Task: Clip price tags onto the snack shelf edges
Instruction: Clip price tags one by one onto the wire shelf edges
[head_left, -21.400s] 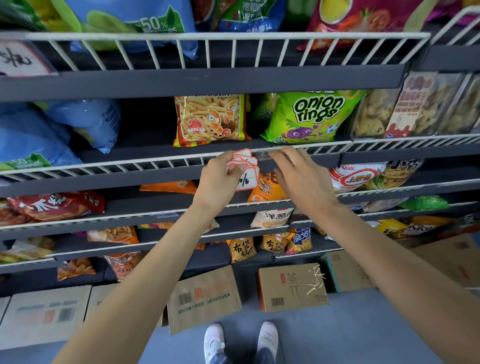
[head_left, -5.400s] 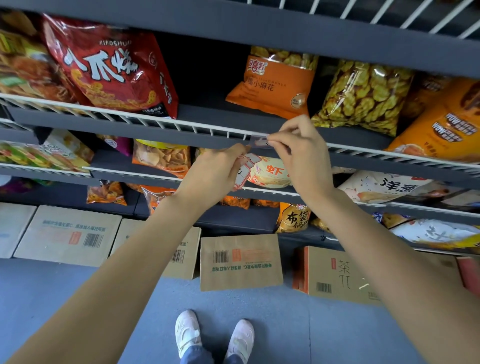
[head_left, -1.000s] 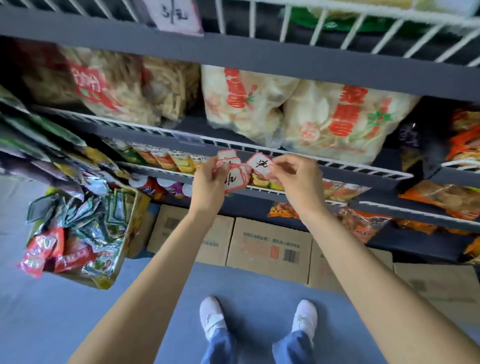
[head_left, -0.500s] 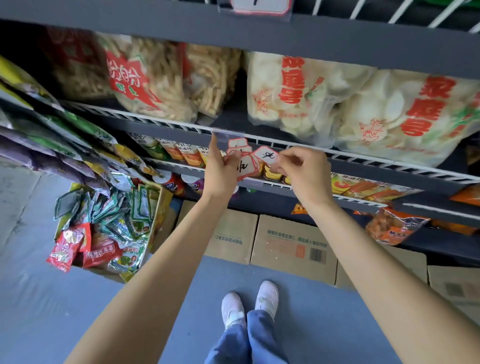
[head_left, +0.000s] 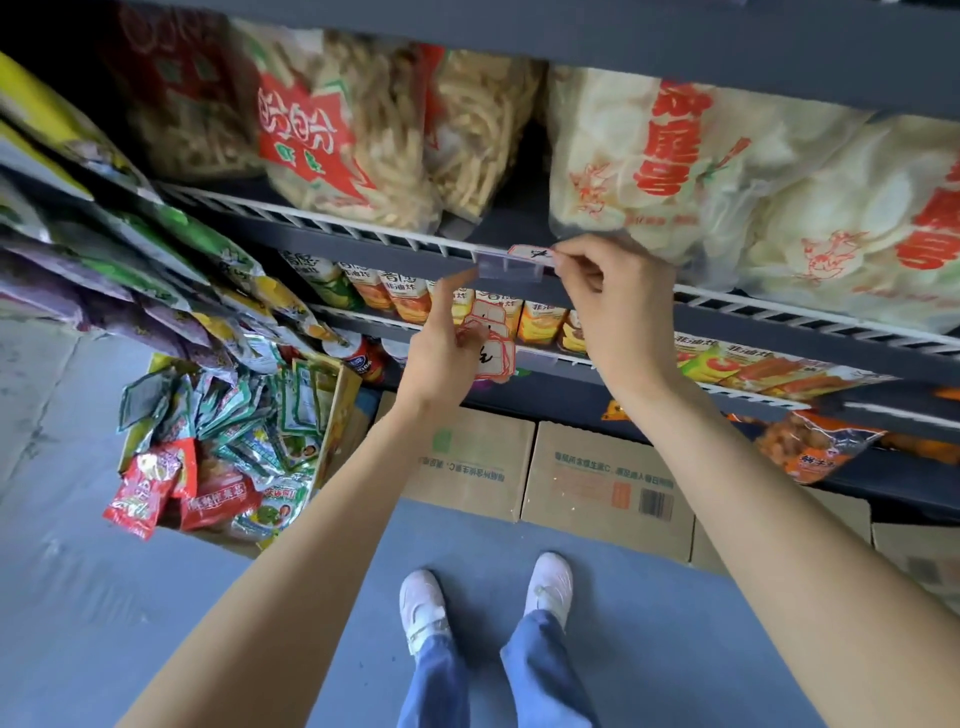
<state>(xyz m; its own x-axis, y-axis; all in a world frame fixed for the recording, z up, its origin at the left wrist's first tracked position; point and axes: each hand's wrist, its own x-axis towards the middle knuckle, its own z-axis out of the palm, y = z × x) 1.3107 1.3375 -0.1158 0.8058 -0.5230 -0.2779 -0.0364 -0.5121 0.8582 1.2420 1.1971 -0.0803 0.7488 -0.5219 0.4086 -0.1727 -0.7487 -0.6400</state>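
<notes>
**Even light, soft focus, wide-angle bend**

Brightly and evenly lit, apparently from above and behind. Deep shadow under the upper shelf (head_left: 571, 31) at top left. No harsh glare, only mild sheen on the snack bags (head_left: 701, 171). Motion blur across the left packets (head_left: 218, 431). Strong barrel distortion, shelf rails curving toward the edges.
</notes>
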